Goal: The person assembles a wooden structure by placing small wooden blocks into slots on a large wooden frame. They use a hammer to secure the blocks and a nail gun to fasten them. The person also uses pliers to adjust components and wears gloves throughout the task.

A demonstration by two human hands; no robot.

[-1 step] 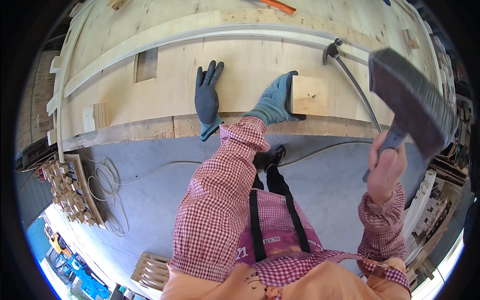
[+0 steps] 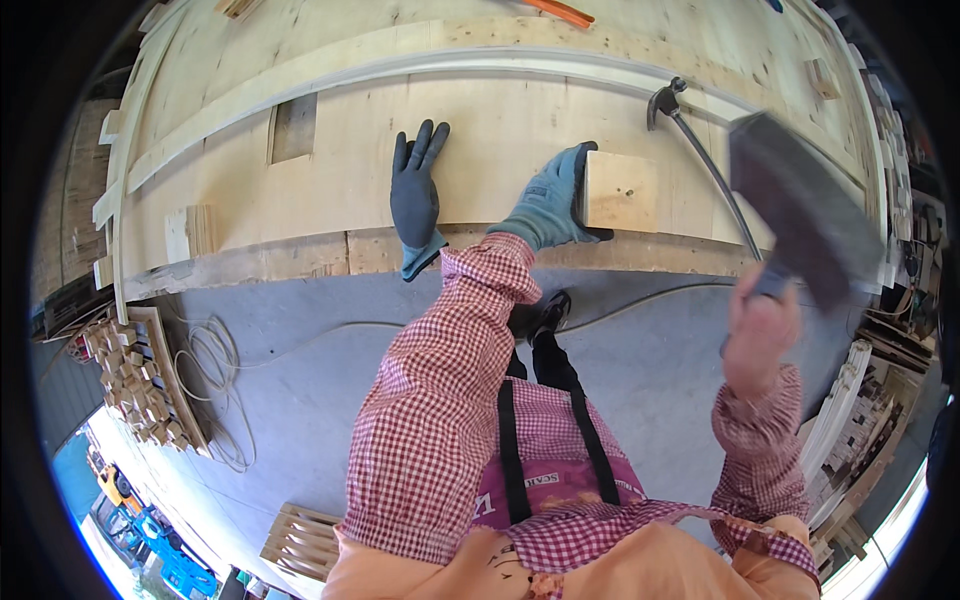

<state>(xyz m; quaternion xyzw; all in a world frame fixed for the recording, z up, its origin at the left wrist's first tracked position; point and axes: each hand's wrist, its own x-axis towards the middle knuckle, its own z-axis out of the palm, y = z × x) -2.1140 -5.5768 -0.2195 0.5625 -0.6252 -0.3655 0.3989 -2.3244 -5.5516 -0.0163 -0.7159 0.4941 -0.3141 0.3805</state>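
Observation:
My gloved left hand (image 2: 553, 201) is closed against the left side of a square wooden block (image 2: 621, 192) near the bench's front edge. A small dark spot marks the top of the block. In my bare right hand (image 2: 762, 338) is the handle of a large, heavy-headed hammer (image 2: 805, 205), raised to the right of the block and smeared by motion. Behind it a claw hammer (image 2: 708, 160) lies on the plywood, its handle reaching the front edge. An unworn grey-blue work glove (image 2: 414, 195) rests left of my left hand.
A long wooden strip (image 2: 400, 68) curves across the plywood-topped bench (image 2: 480, 130). Another wood block (image 2: 190, 233) and a rectangular cutout (image 2: 293, 130) are at left. An orange tool (image 2: 560, 12) lies at the far side. A hose (image 2: 215, 370) and stacked wood pieces (image 2: 137, 385) are on the floor.
The heavy hammer and my right hand have shifted slightly left, with more blur. My left hand and the block stay in place.

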